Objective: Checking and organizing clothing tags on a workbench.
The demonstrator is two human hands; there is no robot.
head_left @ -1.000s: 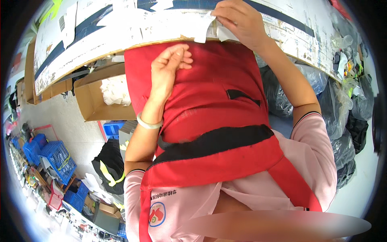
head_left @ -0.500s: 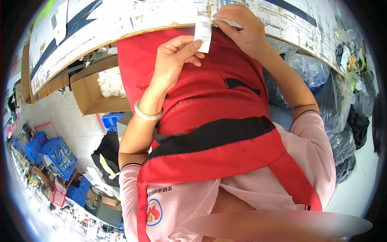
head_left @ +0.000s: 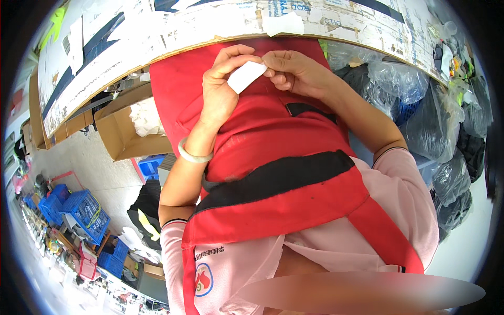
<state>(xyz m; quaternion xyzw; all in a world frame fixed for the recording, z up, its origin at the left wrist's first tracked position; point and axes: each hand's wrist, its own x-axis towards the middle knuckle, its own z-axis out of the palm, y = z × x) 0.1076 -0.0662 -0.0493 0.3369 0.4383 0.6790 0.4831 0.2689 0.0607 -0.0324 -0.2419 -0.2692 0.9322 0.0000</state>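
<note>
Scuffed tabletop point(head_left: 212, 27); rectangular paper slip point(head_left: 246, 77) between hands point(head_left: 220, 86) point(head_left: 304, 76)

One wide fisheye camera, worn on the left of the wearer's head, looked steeply down, close above the red apron point(head_left: 273, 134). The left hand point(head_left: 219, 84) and right hand point(head_left: 300, 74) appeared near, above centre; the white worktable point(head_left: 210, 25) crossed the top, straight edges curving toward the dark rim.
</note>
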